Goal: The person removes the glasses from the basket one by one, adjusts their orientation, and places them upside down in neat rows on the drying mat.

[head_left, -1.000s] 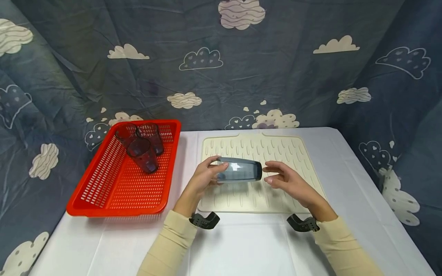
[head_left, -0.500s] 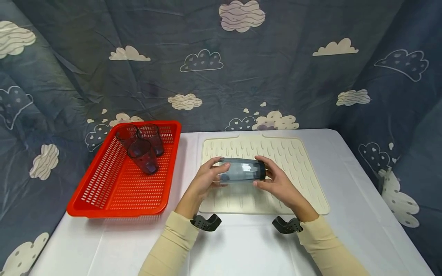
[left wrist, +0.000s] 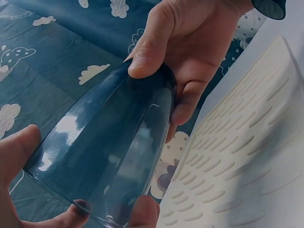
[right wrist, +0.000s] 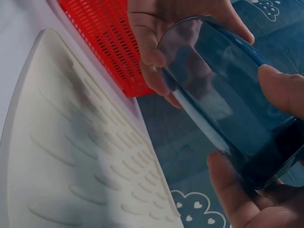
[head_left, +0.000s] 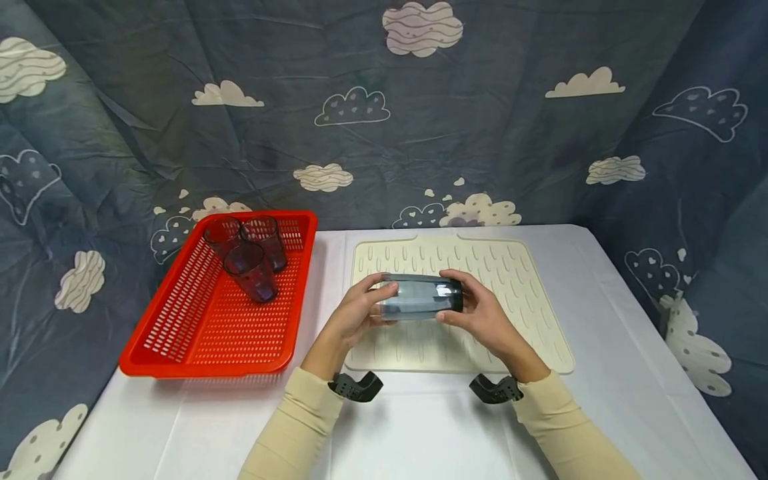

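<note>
Basket [head_left: 210, 333] of red plastic, pierced all over with small holes, sits left of the fingers of the left hand [head_left: 351, 317] in the head view, its side wall standing between them and three dark see-through glasses [head_left: 251, 272] inside. Under both hands a cream mat [head_left: 432, 253] lies on the white-covered bench [head_left: 420, 433]; beyond the fingertips hangs dark cloth [head_left: 480, 133] printed with pale clouds. Between that hand and the right hand [head_left: 483, 317], a blue glass [head_left: 417, 298] is held on its side over the mat, long axis running crosswise from one to the other.

From the left wrist, the left fingers [left wrist: 21, 147] are spread to the glass's width and curled about its rim, while the right fingers [left wrist: 190, 102] and thumb grip the darker base. The mat, beside them, has short curved ridges.

From the right wrist, the glass looks smooth and shiny, with flat-sided walls; its mouth points to the left fingers, its base to the right ones. The basket shows behind the left fingers.
</note>
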The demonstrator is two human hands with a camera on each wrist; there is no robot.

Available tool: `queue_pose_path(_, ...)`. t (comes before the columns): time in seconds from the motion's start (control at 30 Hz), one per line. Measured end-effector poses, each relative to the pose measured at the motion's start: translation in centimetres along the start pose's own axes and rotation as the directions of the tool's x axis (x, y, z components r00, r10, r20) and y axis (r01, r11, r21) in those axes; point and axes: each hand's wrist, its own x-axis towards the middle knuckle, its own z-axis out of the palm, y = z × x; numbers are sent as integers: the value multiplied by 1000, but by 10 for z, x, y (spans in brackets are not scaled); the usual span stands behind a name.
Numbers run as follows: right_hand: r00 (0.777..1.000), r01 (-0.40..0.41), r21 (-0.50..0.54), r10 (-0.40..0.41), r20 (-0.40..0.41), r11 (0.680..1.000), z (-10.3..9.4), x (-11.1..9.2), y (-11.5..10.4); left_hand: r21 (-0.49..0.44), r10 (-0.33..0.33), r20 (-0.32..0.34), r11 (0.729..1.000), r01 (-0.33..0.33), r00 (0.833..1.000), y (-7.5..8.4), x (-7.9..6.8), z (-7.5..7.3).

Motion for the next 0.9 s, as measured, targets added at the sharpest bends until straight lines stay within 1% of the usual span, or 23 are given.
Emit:
queue_pose_path(0.23, 999, -9, -1, 8, -47, 1000, -1, -3, -5, 51, 16, 32, 999, -18, 999, 1, -2, -1)
queue_pose_path(0.37, 998, -8, 8, 8, -60, 1000, -5, -5, -12, 75, 50, 58, 996, -55, 997, 5, -5, -1)
queue_pose_path(0.47, 997, 6, 41, -3, -79, 999, -11, -6, -18, 109, 76, 56, 991, -82, 995, 10, -8, -2)
queue_pose_path(0.57, 994, 26, 27, -23, -103, 999, -21, -7, -22, 157, 93, 49, 983, -100, 994, 13, -11, -5)
queue_pose_path(0.7, 989, 48, -42, -54, -139, 998, -39, -11, -23, 215, 105, 48, 970, -113, 993, 13, -14, -9)
queue_pose_path(0.8, 984, 53, -80, -65, -167, 995, -55, -14, -23, 245, 128, 15, 961, -128, 992, 12, -15, -13)
queue_pose_path(0.9, 979, 42, -121, -65, -191, 992, -70, -16, -25, 263, 167, -34, 953, -152, 985, 11, -16, -16)
